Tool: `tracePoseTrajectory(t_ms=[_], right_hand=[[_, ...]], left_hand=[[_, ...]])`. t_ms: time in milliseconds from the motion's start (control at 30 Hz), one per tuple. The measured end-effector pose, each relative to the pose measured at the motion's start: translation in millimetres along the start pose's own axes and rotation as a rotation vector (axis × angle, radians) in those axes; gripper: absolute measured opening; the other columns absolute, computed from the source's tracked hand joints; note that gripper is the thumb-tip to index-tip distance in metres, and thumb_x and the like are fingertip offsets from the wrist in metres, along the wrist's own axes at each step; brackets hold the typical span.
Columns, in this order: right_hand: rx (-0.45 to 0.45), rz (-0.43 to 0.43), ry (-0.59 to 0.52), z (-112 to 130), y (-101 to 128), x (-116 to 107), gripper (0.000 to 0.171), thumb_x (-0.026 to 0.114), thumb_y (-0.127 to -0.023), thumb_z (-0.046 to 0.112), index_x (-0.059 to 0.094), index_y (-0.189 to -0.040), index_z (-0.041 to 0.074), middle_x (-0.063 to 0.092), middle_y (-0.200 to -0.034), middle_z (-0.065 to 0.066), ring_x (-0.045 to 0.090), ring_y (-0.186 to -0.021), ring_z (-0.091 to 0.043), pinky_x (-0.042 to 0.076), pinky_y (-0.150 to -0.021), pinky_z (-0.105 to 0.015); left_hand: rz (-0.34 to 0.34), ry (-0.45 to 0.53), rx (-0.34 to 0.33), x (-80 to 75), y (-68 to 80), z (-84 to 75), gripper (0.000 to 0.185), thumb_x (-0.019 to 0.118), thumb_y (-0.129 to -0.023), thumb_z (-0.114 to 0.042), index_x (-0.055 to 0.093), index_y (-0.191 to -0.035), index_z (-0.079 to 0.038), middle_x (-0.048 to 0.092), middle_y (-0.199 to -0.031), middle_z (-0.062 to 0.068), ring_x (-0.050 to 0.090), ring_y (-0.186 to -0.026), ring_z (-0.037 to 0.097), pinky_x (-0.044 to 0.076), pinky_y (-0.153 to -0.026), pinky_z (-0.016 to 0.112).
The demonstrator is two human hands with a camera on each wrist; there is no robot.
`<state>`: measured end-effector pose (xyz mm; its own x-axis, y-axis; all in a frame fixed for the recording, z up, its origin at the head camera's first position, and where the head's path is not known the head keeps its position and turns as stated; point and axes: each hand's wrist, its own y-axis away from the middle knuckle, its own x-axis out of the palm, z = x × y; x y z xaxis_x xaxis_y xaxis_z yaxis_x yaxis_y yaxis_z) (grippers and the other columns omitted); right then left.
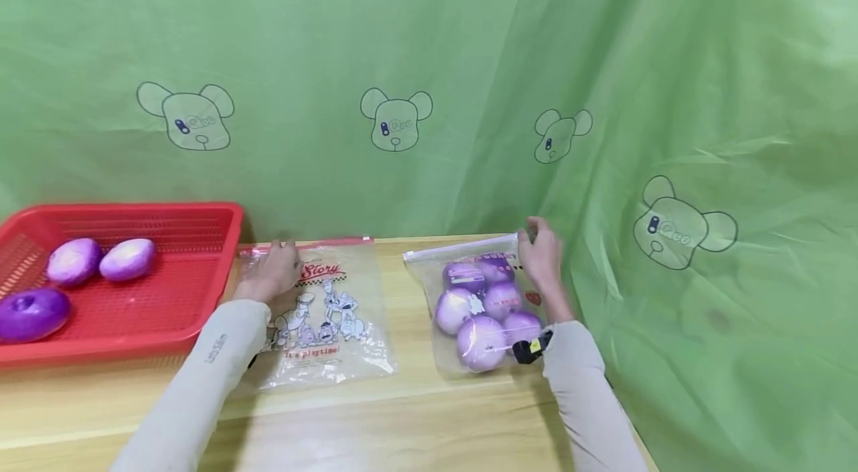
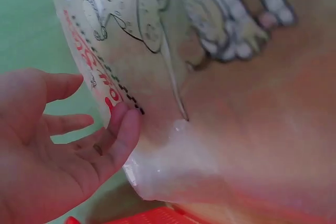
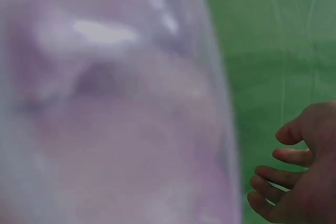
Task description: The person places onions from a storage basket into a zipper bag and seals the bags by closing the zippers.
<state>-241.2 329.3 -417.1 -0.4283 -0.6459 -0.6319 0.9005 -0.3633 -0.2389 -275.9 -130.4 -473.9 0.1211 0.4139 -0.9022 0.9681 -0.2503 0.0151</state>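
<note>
My left hand (image 1: 271, 271) is at the upper left part of a clear zip bag (image 1: 335, 353) with red lettering and cartoon figures, lying flat. In the left wrist view its fingers (image 2: 126, 135) are loosely bent, two fingertips touching the bag near the lettering. A second clear zip bag (image 1: 439, 342) lies to the right, holding several purple onions (image 1: 482, 343). My right hand (image 1: 541, 256) is beside that bag's upper right corner. The right wrist view shows its fingers (image 3: 275, 176) loosely spread, apart from the bag's edge, with nothing gripped.
A red plastic basket (image 1: 161, 308) with purple onions (image 1: 127, 259) inside stands on the left of the wooden table (image 1: 375, 420). A green curtain (image 1: 302, 182) with bear-head prints hangs behind the table and along its right side.
</note>
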Motion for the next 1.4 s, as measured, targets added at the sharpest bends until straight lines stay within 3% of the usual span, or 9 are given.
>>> tracePoseTrajectory(t_ms=[200, 367, 567, 700, 800, 933, 1100, 1300, 1400], right_hand=[[-0.147, -0.027, -0.041, 24.1, 27.8, 4.6, 0.035, 0.054, -0.1, 0.01, 0.056, -0.133, 0.0, 0.061, -0.129, -0.02, 0.057, -0.119, -0.037, 0.045, -0.103, -0.049], [-0.218, 0.018, -0.096, 41.6, 58.6, 12.8, 0.027, 0.056, -0.101, 0.013, 0.063, -0.125, 0.005, 0.068, -0.11, -0.014, 0.062, -0.095, -0.026, 0.054, -0.081, -0.037], [-0.152, 0.158, -0.401, 70.6, 95.7, 22.4, 0.022, 0.058, -0.101, 0.017, 0.067, -0.115, 0.003, 0.058, -0.08, -0.007, 0.051, -0.066, -0.012, 0.044, -0.055, -0.022], [-0.105, 0.213, -0.544, 94.0, 110.4, 21.1, 0.027, 0.06, -0.101, 0.022, 0.065, -0.115, 0.0, 0.047, -0.068, -0.001, 0.041, -0.056, -0.009, 0.033, -0.047, -0.019], [-0.144, 0.191, -0.488, 117.2, 121.4, 13.1, 0.027, 0.064, -0.098, 0.024, 0.065, -0.115, 0.003, 0.047, -0.07, 0.001, 0.041, -0.059, -0.009, 0.033, -0.05, -0.019], [-0.298, 0.179, -0.307, 157.2, 148.2, -0.6, 0.029, 0.072, -0.092, 0.027, 0.067, -0.116, 0.012, 0.057, -0.082, 0.0, 0.051, -0.071, -0.015, 0.045, -0.06, -0.023], [-0.443, 0.26, -0.085, 191.9, 174.5, -2.6, 0.046, 0.073, -0.09, 0.035, 0.061, -0.13, 0.015, 0.065, -0.109, 0.002, 0.061, -0.092, -0.014, 0.054, -0.079, -0.034], [-0.437, 0.276, -0.063, 199.4, 181.9, 4.4, 0.028, 0.068, -0.092, 0.011, 0.069, -0.119, 0.008, 0.07, -0.084, 0.004, 0.064, -0.072, -0.008, 0.056, -0.069, -0.026], [-0.443, 0.261, -0.073, 203.2, 186.2, 6.1, 0.023, 0.068, -0.093, 0.015, 0.071, -0.115, 0.009, 0.068, -0.079, 0.007, 0.063, -0.068, -0.005, 0.055, -0.065, -0.024]], left_hand=[[-0.027, -0.037, -0.046, -0.9, 5.8, 11.4, 0.012, 0.06, -0.089, -0.006, 0.063, -0.097, 0.003, 0.05, -0.106, 0.029, 0.056, -0.084, 0.036, 0.049, -0.078, 0.057], [-0.179, -0.002, 0.017, -5.1, 18.0, 11.7, 0.004, 0.063, -0.087, -0.004, 0.066, -0.086, -0.001, 0.055, -0.092, 0.02, 0.054, -0.081, 0.034, 0.046, -0.075, 0.052], [-0.44, 0.194, 0.144, -11.4, 47.8, -15.9, 0.008, 0.063, -0.088, 0.002, 0.067, -0.094, 0.002, 0.056, -0.097, 0.017, 0.053, -0.093, 0.035, 0.049, -0.083, 0.051], [-0.532, 0.346, 0.253, -22.5, 77.6, -39.5, 0.006, 0.065, -0.089, 0.003, 0.067, -0.094, 0.002, 0.057, -0.099, 0.014, 0.056, -0.095, 0.03, 0.053, -0.083, 0.045], [-0.568, 0.393, 0.302, -35.7, 100.4, -53.8, 0.005, 0.069, -0.09, -0.001, 0.068, -0.095, -0.002, 0.057, -0.1, 0.01, 0.061, -0.095, 0.025, 0.056, -0.083, 0.042], [-0.623, 0.357, 0.374, -54.1, 121.5, -67.5, 0.01, 0.072, -0.087, 0.001, 0.069, -0.093, -0.007, 0.058, -0.099, 0.004, 0.067, -0.09, 0.02, 0.058, -0.078, 0.038], [-0.624, 0.318, 0.501, -68.6, 138.0, -78.8, 0.018, 0.073, -0.082, 0.008, 0.07, -0.092, -0.007, 0.061, -0.1, 0.002, 0.069, -0.085, 0.015, 0.059, -0.073, 0.031], [-0.63, 0.323, 0.559, -77.0, 149.7, -83.6, 0.022, 0.067, -0.082, 0.013, 0.071, -0.095, -0.004, 0.065, -0.107, 0.002, 0.067, -0.093, 0.013, 0.054, -0.079, 0.019], [-0.622, 0.345, 0.562, -78.8, 151.6, -85.6, 0.022, 0.063, -0.084, 0.012, 0.071, -0.096, -0.004, 0.065, -0.109, 0.002, 0.067, -0.094, 0.012, 0.052, -0.081, 0.016]])
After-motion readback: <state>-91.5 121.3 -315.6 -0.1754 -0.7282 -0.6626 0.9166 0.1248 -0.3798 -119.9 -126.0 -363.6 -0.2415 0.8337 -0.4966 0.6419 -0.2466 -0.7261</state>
